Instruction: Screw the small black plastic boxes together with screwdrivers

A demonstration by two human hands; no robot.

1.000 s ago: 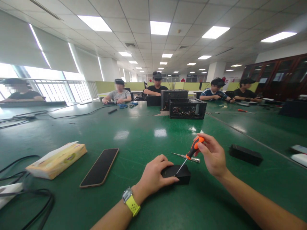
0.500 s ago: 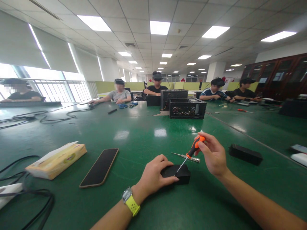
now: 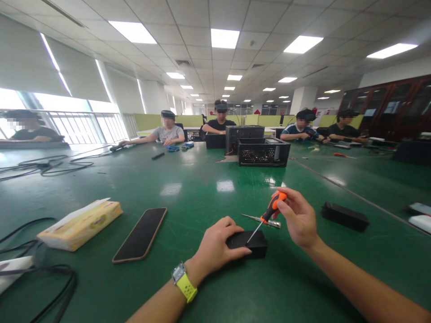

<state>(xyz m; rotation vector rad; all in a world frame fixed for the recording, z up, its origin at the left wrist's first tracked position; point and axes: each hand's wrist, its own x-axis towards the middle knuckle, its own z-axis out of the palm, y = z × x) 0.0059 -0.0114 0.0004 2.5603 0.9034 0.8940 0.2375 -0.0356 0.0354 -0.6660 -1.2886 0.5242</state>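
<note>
A small black box [image 3: 257, 246] lies on the green table, steadied by my left hand [image 3: 218, 244], whose thumb and fingers grip its left end. My right hand [image 3: 299, 217] is closed around the orange and black handle of a screwdriver [image 3: 271, 210]. The screwdriver is tilted, and its tip meets the top of the black box near my left thumb. Just behind the box, a slim metal screwdriver-like tool [image 3: 260, 220] lies on the table, partly hidden by the screwdriver in my hand.
A second black box [image 3: 345, 216] lies to the right. On the left are a phone [image 3: 140, 235], a tissue pack [image 3: 81, 224] and black cables [image 3: 62, 289]. Open computer cases [image 3: 263, 153] stand farther back. Several people sit around the table's far side.
My hands, the screwdriver and the black box stay almost in place. At the far left, a co-worker's outstretched hand has shifted farther left along the table.
</note>
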